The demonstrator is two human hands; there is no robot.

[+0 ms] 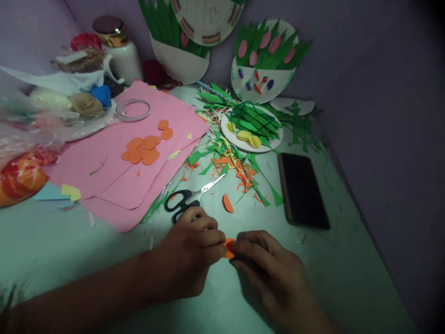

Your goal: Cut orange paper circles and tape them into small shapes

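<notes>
Two hands: the left hand (194, 250) and the right hand (274, 269) each pinch one side of a single orange paper piece (229, 248), fingertips close together across it.
Colour of the orange paper piece: bright, plain orange, vivid between the shadowed fingers.
Outline: small, with a curved edge showing; both sides are covered by fingers, so the full shape cannot be told.
Position: in front of the scissors (199, 195), over the pale green tabletop (104, 248); whether it touches that surface cannot be told.
Similar cutouts: a half-round orange piece (227, 203) lies beyond the fingers; unevenly round orange discs (150, 157) overlap on pink sheets (86, 157).
</notes>
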